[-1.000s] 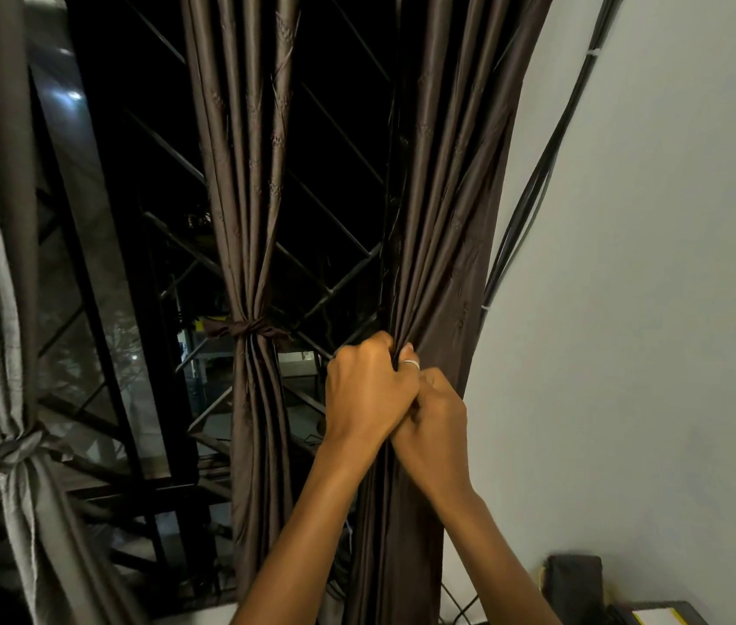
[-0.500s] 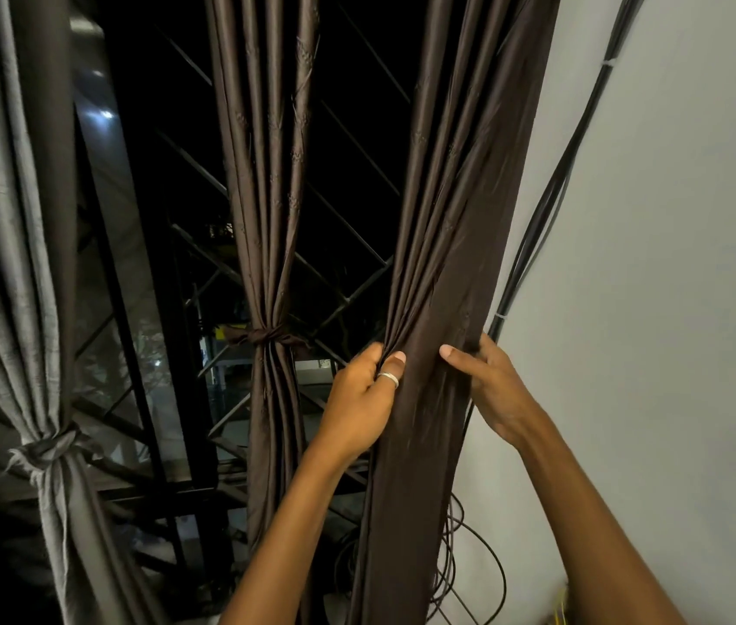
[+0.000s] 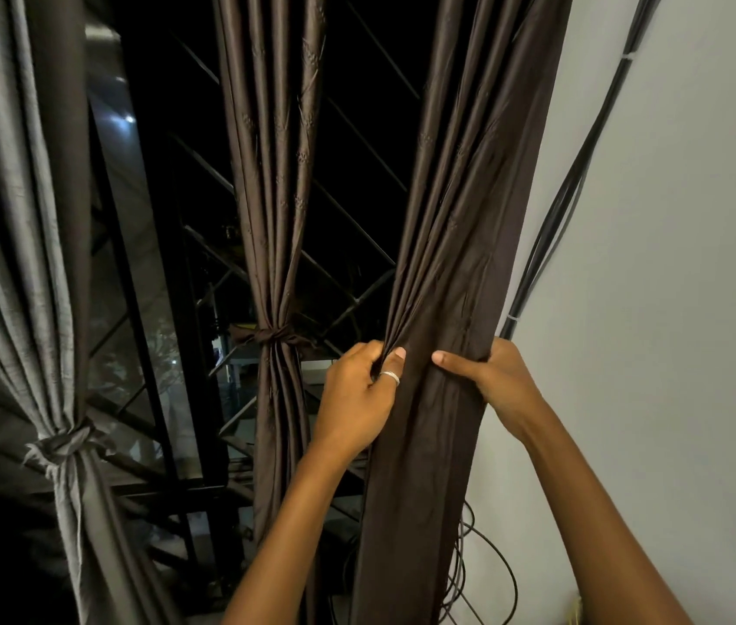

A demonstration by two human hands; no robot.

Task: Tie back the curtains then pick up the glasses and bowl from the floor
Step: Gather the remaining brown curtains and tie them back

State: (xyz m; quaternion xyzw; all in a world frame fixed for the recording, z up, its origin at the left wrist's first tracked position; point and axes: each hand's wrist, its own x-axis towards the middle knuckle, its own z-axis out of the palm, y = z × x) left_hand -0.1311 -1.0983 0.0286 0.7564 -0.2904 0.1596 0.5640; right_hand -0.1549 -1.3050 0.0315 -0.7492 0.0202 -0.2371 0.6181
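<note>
A dark brown curtain (image 3: 456, 272) hangs loose on the right, beside the wall. My left hand (image 3: 359, 396), a ring on its thumb, grips the gathered folds at the curtain's left edge. My right hand (image 3: 499, 376) wraps around the curtain's right edge, thumb across the front and fingers behind the cloth. A middle brown curtain (image 3: 273, 218) is bound with a knotted tie (image 3: 272, 336). At the far left, a grey curtain (image 3: 19, 218) is also tied (image 3: 62, 444). No glasses or bowl are in view.
A pale wall (image 3: 673, 309) fills the right side. Black cables (image 3: 569, 191) run down it, and loose loops of cable (image 3: 488, 575) hang behind the curtain's lower part. Behind the curtains a dark window with a diagonal metal grille (image 3: 357, 245) shows.
My right hand left my left hand, moved to the curtain's right edge and closed around it. My left hand kept its grip on the folds. The view shifted slightly.
</note>
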